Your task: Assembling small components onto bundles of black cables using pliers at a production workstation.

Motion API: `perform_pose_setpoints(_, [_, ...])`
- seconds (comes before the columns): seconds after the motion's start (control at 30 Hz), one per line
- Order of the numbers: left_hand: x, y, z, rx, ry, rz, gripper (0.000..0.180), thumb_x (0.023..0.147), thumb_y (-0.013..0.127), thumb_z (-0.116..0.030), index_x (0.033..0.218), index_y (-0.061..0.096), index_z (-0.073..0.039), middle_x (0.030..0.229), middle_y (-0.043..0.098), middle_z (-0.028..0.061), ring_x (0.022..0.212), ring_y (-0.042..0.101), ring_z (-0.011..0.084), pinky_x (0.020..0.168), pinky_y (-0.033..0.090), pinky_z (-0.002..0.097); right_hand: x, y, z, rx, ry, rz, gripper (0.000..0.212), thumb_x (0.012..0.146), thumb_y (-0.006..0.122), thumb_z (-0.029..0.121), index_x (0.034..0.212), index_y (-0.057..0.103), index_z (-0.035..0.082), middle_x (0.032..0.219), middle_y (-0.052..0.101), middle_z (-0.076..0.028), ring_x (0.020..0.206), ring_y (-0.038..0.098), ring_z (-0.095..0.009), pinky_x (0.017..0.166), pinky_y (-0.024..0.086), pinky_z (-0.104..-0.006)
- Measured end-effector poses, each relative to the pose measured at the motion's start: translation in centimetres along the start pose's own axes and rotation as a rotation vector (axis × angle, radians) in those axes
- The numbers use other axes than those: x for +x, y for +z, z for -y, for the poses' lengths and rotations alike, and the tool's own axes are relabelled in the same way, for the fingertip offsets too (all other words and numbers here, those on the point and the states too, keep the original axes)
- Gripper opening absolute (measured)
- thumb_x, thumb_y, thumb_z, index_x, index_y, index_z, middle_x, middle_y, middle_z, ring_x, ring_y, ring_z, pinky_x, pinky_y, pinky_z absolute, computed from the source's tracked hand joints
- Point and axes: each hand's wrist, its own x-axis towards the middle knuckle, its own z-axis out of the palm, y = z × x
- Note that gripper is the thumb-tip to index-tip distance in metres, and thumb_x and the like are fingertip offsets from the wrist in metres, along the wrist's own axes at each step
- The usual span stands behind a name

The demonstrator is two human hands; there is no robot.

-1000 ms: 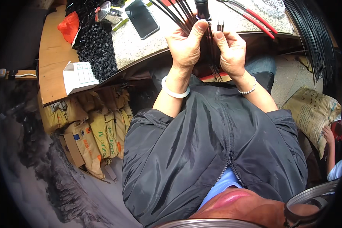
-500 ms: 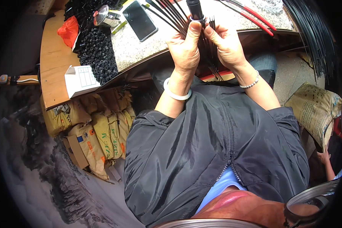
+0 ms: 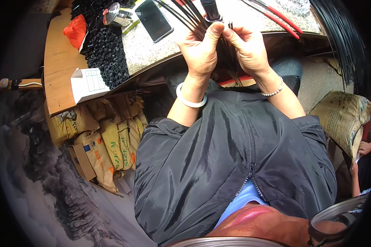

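Observation:
Above the table's front edge my left hand (image 3: 200,55) is closed around a bundle of thin black rods (image 3: 189,18), which fan out to the upper left. At its thumb tip stands a short black cylinder (image 3: 210,9) with a pale ring at its lower end. My right hand (image 3: 250,49) is close beside it, thumb and fingers pinched on a few thin black rods at the cylinder's base. Rod ends hang below, between the two palms. The fingertips behind the cylinder are hidden.
On the speckled tabletop (image 3: 142,53) lie a phone (image 3: 154,20) and red-handled pliers (image 3: 284,21). Small black parts (image 3: 107,57) are heaped left, near a white box (image 3: 88,84) and red bag (image 3: 74,31). Long black strands (image 3: 342,41) hang right. Another person's hand (image 3: 365,148) touches a sack (image 3: 340,117).
My hands stay together, with the fingers shifting slightly at the cylinder's base. Fewer rod tips show above my right fingertips. At the right edge, another of the other person's hands has appeared by the sack.

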Motion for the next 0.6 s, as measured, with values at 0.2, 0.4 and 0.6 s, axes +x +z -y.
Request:
perform_pose_setpoints(0.2, [-0.2, -0.2, 0.3, 0.055, 0.062, 0.005, 0.023, 0.081, 0.066, -0.011, 0.100, 0.061, 0.001, 0.092, 0.065, 0.0074, 0.080, 0.061, 0.0118, 0.077, 0.048, 0.0246, 0.2, 0.9, -0.2, 0.005, 0.001, 0.024, 0.015, 0.088, 0.057, 0.007, 0.100, 0.060, 0.000, 0.090, 0.063, -0.004, 0.080, 0.058, -0.008, 0.075, 0.046, -0.0184])
perform_pose_setpoints(0.4, [-0.2, 0.3, 0.5, 0.052, 0.054, -0.047, 0.020, 0.079, 0.069, -0.008, 0.095, 0.062, 0.001, 0.084, 0.064, 0.0030, 0.075, 0.057, 0.0080, 0.070, 0.047, 0.0218, 0.9, -0.7, -0.7, 0.078, 0.148, 0.083, 0.013, 0.089, 0.054, 0.007, 0.098, 0.060, 0.000, 0.088, 0.063, -0.003, 0.081, 0.057, -0.006, 0.075, 0.046, -0.0188])
perform_pose_setpoints(0.6, [-0.2, 0.6, -0.4, 0.050, 0.051, -0.009, 0.019, 0.079, 0.069, -0.008, 0.095, 0.063, 0.000, 0.084, 0.065, 0.0040, 0.073, 0.059, 0.0096, 0.071, 0.047, 0.0226, 0.4, 0.8, 0.0, 0.068, 0.014, 0.021, 0.012, 0.084, 0.063, 0.012, 0.088, 0.063, 0.001, 0.079, 0.061, 0.000, 0.072, 0.054, -0.004, 0.067, 0.043, -0.0172])
